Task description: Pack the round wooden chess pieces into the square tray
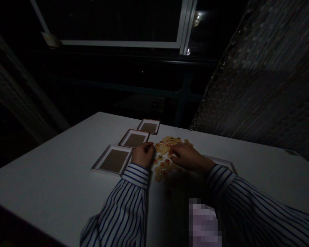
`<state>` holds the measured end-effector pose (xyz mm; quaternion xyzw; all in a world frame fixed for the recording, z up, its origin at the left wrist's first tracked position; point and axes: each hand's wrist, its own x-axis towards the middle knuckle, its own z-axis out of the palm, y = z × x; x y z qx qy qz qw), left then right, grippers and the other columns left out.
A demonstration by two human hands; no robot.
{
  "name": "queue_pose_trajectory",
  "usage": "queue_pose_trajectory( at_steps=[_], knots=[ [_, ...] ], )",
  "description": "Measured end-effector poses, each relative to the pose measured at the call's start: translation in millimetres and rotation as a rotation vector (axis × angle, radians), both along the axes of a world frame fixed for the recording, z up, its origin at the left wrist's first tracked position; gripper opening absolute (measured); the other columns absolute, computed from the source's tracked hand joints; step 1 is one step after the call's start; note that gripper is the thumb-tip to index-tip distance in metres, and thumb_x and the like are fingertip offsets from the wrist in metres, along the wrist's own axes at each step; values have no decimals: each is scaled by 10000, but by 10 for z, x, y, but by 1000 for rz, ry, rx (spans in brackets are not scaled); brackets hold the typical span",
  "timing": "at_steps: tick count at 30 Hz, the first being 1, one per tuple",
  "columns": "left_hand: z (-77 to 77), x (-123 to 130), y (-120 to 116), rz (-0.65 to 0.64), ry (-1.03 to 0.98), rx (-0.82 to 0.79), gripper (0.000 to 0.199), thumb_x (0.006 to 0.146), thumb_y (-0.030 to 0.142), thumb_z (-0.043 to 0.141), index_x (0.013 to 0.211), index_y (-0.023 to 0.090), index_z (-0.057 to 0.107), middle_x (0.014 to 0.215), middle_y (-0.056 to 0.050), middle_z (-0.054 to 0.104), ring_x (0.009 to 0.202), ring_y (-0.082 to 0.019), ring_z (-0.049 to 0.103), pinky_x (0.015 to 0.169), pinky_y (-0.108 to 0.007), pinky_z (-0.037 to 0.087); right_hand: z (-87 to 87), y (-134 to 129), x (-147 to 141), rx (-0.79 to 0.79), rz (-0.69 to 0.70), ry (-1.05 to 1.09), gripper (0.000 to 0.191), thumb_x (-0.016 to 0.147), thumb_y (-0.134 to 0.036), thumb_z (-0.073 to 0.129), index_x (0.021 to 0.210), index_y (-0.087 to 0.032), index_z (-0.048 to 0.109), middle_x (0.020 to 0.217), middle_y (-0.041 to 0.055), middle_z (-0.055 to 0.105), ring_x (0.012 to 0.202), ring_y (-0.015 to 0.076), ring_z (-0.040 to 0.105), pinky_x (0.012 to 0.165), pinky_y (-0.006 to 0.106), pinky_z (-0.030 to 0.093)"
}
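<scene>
Round wooden pieces (164, 149) with red or black characters lie in a loose heap on the white table (74, 147). At the heap's left side is my left hand (143, 154), its fingers curled closed; what they hold, if anything, is too small and dark to tell. My right hand (186, 156) reaches over the heap from the right, fingers bent down onto the pieces near a red-marked one. Its fingertips are partly hidden, so a grip on a piece cannot be made out.
Three shallow trays stand left of the heap: a front one (114, 160), a middle one (134, 139) and a back one (149, 126). Another tray (221, 162) lies partly behind my right wrist. A blurred pale patch (204, 224) shows near the front edge.
</scene>
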<state>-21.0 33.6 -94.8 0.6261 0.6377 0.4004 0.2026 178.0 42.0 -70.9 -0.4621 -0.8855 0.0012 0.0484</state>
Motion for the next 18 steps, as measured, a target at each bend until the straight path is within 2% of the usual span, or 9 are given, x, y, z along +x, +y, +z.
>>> queue_pose_trajectory(
  at_steps=[5, 11, 18],
  knots=[
    [57, 27, -57, -4, 156, 12, 284, 773, 292, 479, 963, 172, 653, 882, -69, 688, 812, -187, 620, 749, -297, 473, -11, -12, 4, -28, 8, -27, 225, 782, -333, 481, 918, -207, 607, 937, 71, 639, 932, 227, 531, 847, 388, 255],
    [56, 39, -70, -18, 325, 62, 279, 766, 255, 482, 976, 177, 648, 979, -70, 665, 923, -210, 582, 835, -324, 442, 9, -21, 6, -19, 17, -37, 212, 772, -328, 493, 902, -210, 612, 926, 72, 640, 928, 233, 531, 845, 387, 254],
    [38, 24, -49, -53, 375, 101, 273, 760, 246, 491, 976, 173, 641, 1003, -61, 655, 947, -213, 562, 858, -325, 416, 86, 29, -54, 31, -8, 37, 198, 781, -320, 483, 887, -198, 596, 923, 75, 628, 927, 225, 512, 777, 337, 280]
  ],
)
